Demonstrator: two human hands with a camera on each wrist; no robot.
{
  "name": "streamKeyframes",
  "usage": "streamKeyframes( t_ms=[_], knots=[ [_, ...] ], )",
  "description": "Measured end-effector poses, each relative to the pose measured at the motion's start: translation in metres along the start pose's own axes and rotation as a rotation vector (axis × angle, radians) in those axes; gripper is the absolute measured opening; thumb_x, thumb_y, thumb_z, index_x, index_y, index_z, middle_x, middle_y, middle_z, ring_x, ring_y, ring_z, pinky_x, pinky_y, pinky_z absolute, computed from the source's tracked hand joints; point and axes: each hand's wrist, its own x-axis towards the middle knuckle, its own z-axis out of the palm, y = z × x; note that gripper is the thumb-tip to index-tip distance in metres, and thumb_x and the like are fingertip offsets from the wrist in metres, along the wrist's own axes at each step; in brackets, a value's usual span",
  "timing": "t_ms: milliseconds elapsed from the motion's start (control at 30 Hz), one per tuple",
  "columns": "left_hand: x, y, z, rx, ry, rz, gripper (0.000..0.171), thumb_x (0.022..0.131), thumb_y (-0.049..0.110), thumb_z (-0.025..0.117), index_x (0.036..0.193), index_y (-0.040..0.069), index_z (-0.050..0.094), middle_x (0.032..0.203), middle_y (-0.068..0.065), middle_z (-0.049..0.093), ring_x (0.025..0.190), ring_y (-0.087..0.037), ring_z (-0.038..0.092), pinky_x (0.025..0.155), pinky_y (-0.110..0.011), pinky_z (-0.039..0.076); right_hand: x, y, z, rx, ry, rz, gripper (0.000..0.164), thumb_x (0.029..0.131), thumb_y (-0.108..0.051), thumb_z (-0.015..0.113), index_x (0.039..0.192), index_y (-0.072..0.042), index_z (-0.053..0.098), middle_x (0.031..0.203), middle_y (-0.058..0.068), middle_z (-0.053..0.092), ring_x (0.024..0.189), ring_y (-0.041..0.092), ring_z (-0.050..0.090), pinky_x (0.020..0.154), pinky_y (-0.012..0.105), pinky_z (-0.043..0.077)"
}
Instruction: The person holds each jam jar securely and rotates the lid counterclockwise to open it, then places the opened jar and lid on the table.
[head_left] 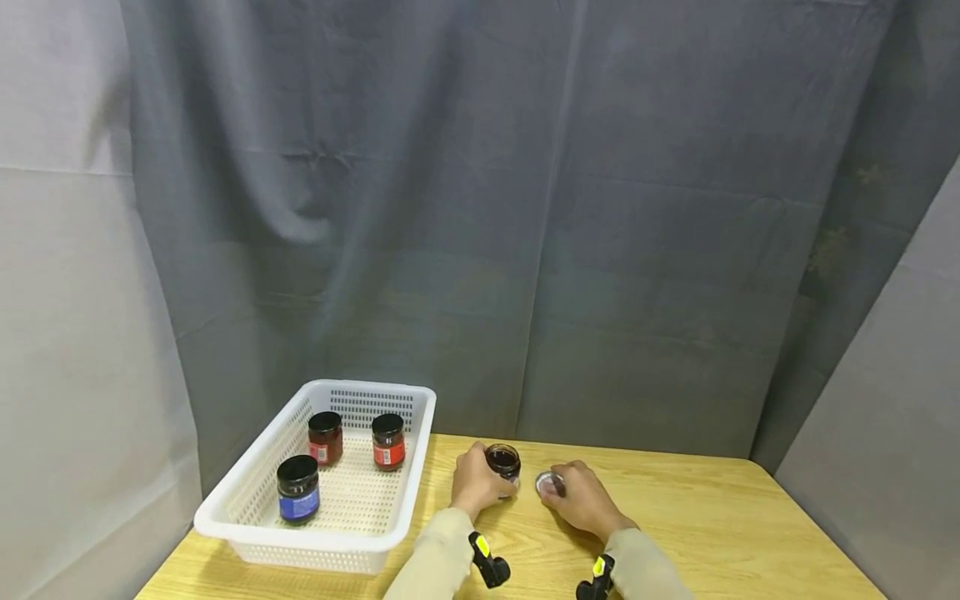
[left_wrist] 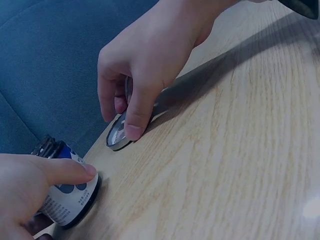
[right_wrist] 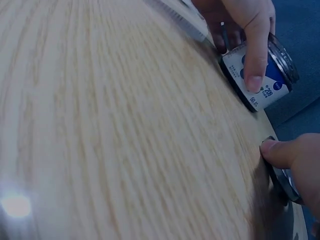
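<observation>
An open glass jar [head_left: 503, 458] of dark contents stands upright on the table, its blue-and-white label [right_wrist: 275, 90] showing in the right wrist view. My left hand [head_left: 477, 482] grips it round the side, the thumb lying across the label. To the right of the jar, my right hand [head_left: 587, 498] pinches a round jar lid [left_wrist: 116, 136] between thumb and fingers. The lid's silvery inside faces up in the head view. It is low at the tabletop, with its edge tilted and apart from the jar.
A white perforated plastic basket [head_left: 412, 500] stands on the left of the wooden table [head_left: 720, 517]. Inside are two red-labelled jars [head_left: 388, 442] and a blue-labelled jar [head_left: 298, 490], all with black lids. A grey curtain [head_left: 637, 292] hangs behind the table's back edge.
</observation>
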Motion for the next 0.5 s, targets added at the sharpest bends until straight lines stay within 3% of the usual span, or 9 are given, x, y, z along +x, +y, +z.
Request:
streamKeyframes(
  t_ms=[333, 500],
  knots=[
    [-0.0026, 0.0043, -0.0013, 0.036, -0.014, -0.011, 0.066, 0.053, 0.017, 0.103, 0.104, 0.003, 0.063, 0.094, -0.014, 0.066, 0.091, -0.035, 0.066, 0.084, -0.05, 0.055, 0.004, -0.0076, -0.0049, -0.11, -0.038, 0.051, 0.035, 0.085, -0.023, 0.084, 0.111, -0.001, 0.075, 0.104, 0.011, 0.068, 0.102, 0.032, 0.063, 0.092, 0.059, 0.046],
    [-0.002, 0.0046, -0.0027, 0.054, -0.016, -0.01, 0.066, 0.053, 0.017, 0.103, 0.104, 0.003, 0.062, 0.093, -0.014, 0.066, 0.088, -0.035, 0.067, 0.081, -0.049, 0.056, 0.0079, -0.0091, -0.0041, -0.138, -0.078, 0.102, 0.034, 0.088, -0.025, 0.082, 0.113, -0.003, 0.075, 0.108, 0.011, 0.067, 0.106, 0.033, 0.062, 0.096, 0.068, 0.042]
  ],
)
